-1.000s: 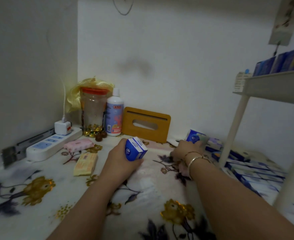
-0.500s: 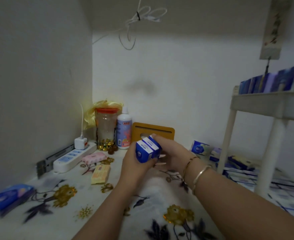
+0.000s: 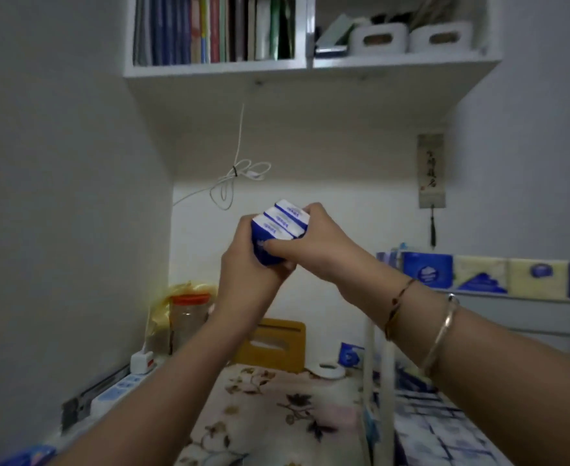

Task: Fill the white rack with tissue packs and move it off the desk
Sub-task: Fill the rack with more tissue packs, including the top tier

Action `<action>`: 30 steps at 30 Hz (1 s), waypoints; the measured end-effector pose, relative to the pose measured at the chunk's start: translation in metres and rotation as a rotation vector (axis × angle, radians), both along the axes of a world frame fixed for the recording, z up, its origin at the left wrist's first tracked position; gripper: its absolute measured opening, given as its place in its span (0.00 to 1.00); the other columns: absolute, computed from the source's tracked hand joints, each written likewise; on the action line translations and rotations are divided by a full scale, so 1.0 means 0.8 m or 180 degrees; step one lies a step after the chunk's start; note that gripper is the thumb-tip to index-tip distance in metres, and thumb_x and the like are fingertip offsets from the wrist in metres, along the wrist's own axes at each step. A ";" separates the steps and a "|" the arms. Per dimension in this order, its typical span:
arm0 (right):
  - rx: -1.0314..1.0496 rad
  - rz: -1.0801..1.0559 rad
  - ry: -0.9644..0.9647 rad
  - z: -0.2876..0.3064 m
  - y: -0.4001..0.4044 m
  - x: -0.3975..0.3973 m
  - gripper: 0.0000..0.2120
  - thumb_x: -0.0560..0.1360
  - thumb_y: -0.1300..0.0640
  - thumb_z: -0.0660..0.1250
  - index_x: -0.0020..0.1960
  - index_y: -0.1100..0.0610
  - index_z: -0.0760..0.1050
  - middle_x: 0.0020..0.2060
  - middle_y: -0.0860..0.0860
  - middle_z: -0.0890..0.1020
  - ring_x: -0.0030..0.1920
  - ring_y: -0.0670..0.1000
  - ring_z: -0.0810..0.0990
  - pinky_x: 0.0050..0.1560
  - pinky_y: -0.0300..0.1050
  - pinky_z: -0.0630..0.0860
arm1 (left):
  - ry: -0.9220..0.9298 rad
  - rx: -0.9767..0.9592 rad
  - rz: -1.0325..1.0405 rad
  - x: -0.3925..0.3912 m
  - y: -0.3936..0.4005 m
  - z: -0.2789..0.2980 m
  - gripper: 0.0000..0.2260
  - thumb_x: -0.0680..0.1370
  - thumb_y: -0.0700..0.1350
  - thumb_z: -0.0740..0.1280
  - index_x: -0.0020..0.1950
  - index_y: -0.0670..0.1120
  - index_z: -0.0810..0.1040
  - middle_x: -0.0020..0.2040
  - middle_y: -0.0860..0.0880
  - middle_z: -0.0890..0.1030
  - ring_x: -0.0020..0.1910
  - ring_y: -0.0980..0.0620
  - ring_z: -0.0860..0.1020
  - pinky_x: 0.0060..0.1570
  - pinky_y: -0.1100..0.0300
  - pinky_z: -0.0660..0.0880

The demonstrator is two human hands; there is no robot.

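Item: three tissue packs [image 3: 278,227] stacked, clamped between my left grip [image 3: 246,264] and right grip [image 3: 314,243], raised high over the bench [image 3: 277,415], white rack [image 3: 478,307] to their right; risk: uneven squeeze lets the middle pack slip out.

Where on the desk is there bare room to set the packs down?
Bare floral cloth lies between the power strip and the rack leg. It is crowded by the jar and under the rack, where packs lie.
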State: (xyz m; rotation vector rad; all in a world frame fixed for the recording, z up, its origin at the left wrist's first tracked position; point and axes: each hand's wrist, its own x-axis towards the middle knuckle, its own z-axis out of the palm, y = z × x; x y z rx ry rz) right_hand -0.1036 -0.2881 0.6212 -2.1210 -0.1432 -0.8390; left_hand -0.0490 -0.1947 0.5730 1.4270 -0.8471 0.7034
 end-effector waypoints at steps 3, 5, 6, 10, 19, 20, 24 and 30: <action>-0.0027 -0.0198 -0.0355 0.036 -0.031 -0.054 0.25 0.67 0.55 0.74 0.58 0.57 0.66 0.47 0.50 0.78 0.47 0.50 0.79 0.42 0.43 0.76 | -0.0184 0.0138 -0.0484 -0.046 -0.028 0.042 0.23 0.68 0.38 0.75 0.58 0.52 0.72 0.51 0.57 0.80 0.47 0.65 0.79 0.43 0.71 0.76; 0.0167 -0.0219 -0.0508 0.052 -0.065 -0.092 0.25 0.68 0.57 0.73 0.60 0.56 0.64 0.46 0.49 0.78 0.48 0.49 0.79 0.45 0.45 0.79 | -0.0256 0.0379 -0.0880 -0.075 -0.056 0.062 0.26 0.68 0.37 0.75 0.63 0.51 0.71 0.55 0.55 0.80 0.52 0.61 0.80 0.51 0.62 0.78; 0.0305 -0.0177 -0.0530 0.056 -0.082 -0.104 0.26 0.69 0.58 0.72 0.61 0.55 0.63 0.47 0.49 0.77 0.49 0.49 0.80 0.50 0.46 0.80 | -0.0292 0.0532 -0.0998 -0.086 -0.066 0.069 0.27 0.69 0.37 0.74 0.65 0.52 0.70 0.57 0.55 0.80 0.52 0.61 0.80 0.52 0.63 0.78; 0.0641 -0.0355 -0.0732 0.071 -0.165 -0.168 0.22 0.71 0.61 0.69 0.60 0.54 0.62 0.53 0.52 0.76 0.53 0.51 0.79 0.51 0.46 0.79 | -0.0585 0.1226 -0.1155 -0.130 -0.125 0.093 0.31 0.73 0.40 0.71 0.73 0.54 0.64 0.68 0.57 0.72 0.59 0.64 0.75 0.51 0.71 0.73; 0.0910 -0.1356 -0.0276 0.045 -0.323 -0.288 0.15 0.71 0.63 0.64 0.56 0.53 0.67 0.48 0.53 0.76 0.44 0.50 0.77 0.38 0.42 0.74 | -0.0908 0.2514 -0.0853 -0.179 -0.231 0.089 0.22 0.74 0.63 0.65 0.65 0.54 0.76 0.63 0.57 0.77 0.62 0.57 0.74 0.61 0.59 0.72; 0.0830 -0.1341 -0.0064 0.039 -0.330 -0.292 0.15 0.70 0.61 0.64 0.54 0.53 0.67 0.47 0.53 0.76 0.44 0.50 0.77 0.37 0.42 0.73 | -0.0989 0.2682 -0.0745 -0.180 -0.237 0.086 0.24 0.74 0.64 0.64 0.66 0.55 0.74 0.65 0.57 0.76 0.63 0.57 0.73 0.61 0.59 0.71; 0.0565 -0.1268 0.0473 0.021 -0.343 -0.284 0.13 0.74 0.62 0.63 0.57 0.53 0.68 0.51 0.55 0.78 0.47 0.52 0.79 0.39 0.41 0.75 | -0.1163 0.3257 -0.0453 -0.177 -0.251 0.074 0.23 0.75 0.61 0.65 0.69 0.56 0.71 0.66 0.56 0.75 0.60 0.56 0.74 0.60 0.56 0.74; 0.0201 -0.1306 0.0518 0.015 -0.351 -0.259 0.18 0.75 0.59 0.65 0.62 0.55 0.65 0.56 0.57 0.77 0.56 0.55 0.79 0.54 0.49 0.77 | -0.1436 0.3376 -0.0089 -0.173 -0.256 0.069 0.20 0.78 0.52 0.64 0.71 0.56 0.68 0.64 0.53 0.76 0.57 0.55 0.76 0.57 0.53 0.76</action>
